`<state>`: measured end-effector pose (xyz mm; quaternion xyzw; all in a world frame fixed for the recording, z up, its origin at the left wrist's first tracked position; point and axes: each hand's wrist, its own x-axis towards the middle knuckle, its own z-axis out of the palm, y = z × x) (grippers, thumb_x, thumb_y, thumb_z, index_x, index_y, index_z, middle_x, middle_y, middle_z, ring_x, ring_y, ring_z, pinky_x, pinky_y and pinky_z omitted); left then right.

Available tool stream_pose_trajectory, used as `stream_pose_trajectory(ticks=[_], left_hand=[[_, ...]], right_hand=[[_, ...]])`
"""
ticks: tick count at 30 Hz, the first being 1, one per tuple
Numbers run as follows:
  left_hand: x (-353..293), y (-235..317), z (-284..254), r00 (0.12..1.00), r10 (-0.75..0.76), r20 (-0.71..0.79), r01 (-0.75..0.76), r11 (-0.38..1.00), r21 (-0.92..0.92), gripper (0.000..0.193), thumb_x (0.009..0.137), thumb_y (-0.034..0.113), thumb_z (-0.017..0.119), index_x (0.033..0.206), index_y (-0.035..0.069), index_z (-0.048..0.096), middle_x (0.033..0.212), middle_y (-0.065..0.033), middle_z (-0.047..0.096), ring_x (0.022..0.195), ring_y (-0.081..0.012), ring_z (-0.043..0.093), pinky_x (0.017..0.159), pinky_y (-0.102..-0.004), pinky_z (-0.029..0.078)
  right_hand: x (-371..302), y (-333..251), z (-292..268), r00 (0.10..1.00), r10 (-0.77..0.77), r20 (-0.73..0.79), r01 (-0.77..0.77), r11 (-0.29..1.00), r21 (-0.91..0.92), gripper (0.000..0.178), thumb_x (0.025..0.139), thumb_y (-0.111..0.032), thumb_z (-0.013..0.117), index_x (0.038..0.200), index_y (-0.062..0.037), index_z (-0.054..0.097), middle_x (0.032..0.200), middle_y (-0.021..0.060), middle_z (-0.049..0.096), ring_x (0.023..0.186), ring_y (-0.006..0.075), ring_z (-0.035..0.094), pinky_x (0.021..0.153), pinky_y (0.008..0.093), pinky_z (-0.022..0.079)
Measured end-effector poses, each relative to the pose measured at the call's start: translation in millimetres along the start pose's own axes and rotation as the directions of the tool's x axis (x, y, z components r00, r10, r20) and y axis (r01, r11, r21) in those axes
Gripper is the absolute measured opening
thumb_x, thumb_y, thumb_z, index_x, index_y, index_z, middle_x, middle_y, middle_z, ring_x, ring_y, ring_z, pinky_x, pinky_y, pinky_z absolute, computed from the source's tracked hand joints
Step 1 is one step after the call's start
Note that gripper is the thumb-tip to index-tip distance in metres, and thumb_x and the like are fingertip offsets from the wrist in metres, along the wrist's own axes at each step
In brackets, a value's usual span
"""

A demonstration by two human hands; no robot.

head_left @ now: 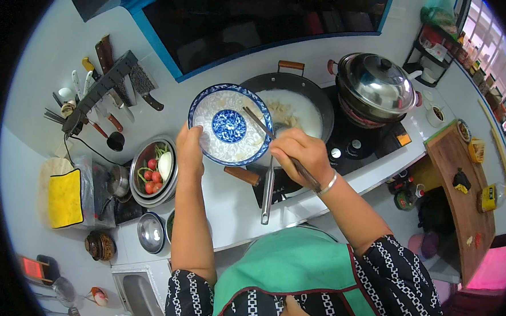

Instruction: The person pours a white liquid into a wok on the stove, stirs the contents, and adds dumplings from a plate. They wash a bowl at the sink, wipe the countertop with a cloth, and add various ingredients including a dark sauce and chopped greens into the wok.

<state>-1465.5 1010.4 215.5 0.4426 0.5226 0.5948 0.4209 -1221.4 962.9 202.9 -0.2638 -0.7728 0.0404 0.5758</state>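
Note:
My left hand (190, 153) grips a blue-and-white patterned plate (213, 106) by its left rim, thumb on the inner face. The plate is tilted and overlaps the left side of a black wok (323, 97) on the stove. My right hand (303, 155) is closed round a pair of dark chopsticks (257, 120), their tips at the plate's right part. A few pale bits cling to the plate. In the wok, whitish liquid (304, 106) surrounds pale pieces (282, 110). A metal utensil handle (268, 197) slants out of the wok below my right hand.
A lidded steel pot (378, 85) stands on the stove (359, 164), right of the wok. Steel bowls (134, 190) with radishes (152, 176) stand at left. Knives hang on a wall rack (103, 88). A sink (143, 295) lies lower left, a wooden board (453, 164) at right.

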Motion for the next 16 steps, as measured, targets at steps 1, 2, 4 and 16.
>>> stream_pose_trajectory(ticks=[1,2,4,16], left_hand=[[-3,3,2,1.0,0.016,-0.022,-0.016,1.0,0.0,0.03,0.08,0.013,0.045,0.103,-0.002,0.058,0.092,-0.0064,0.06,0.083,-0.0143,0.052,0.077,-0.0273,0.04],[-5,3,2,0.999,0.031,-0.044,-0.031,1.0,0.0,0.031,0.08,0.013,0.045,0.104,-0.002,0.058,0.093,-0.0065,0.06,0.083,-0.0143,0.053,0.077,-0.0272,0.04],[-1,3,2,0.994,0.11,0.01,-0.111,0.993,0.043,0.031,0.081,0.012,0.044,0.105,-0.003,0.057,0.093,-0.0064,0.06,0.082,-0.014,0.052,0.076,-0.0264,0.04],[-9,14,38,0.915,0.384,0.122,-0.398,0.811,0.428,0.035,0.081,0.009,0.045,0.112,-0.003,0.055,0.1,-0.0096,0.06,0.092,-0.016,0.053,0.086,-0.0262,0.039]], right_hand=[[1,-3,-3,1.0,0.008,-0.017,-0.008,1.0,0.0,0.012,0.073,-0.006,0.069,0.08,-0.0054,0.06,0.076,0.0085,0.059,0.064,0.0241,0.06,0.055,0.0305,0.048],[1,-4,-4,0.997,-0.069,-0.036,0.07,0.997,0.037,0.013,0.072,-0.007,0.07,0.082,-0.0058,0.061,0.076,0.0082,0.059,0.063,0.0236,0.06,0.053,0.0303,0.048],[1,-13,-3,0.999,-0.048,-0.018,0.049,0.997,0.066,0.013,0.072,-0.007,0.07,0.082,-0.0059,0.061,0.076,0.0078,0.058,0.063,0.0232,0.06,0.054,0.03,0.049],[7,21,3,0.988,0.132,-0.075,-0.133,0.991,0.0,0.013,0.08,-0.015,0.063,0.09,-0.0094,0.058,0.083,0.0092,0.053,0.069,0.0259,0.06,0.06,0.0336,0.049]])
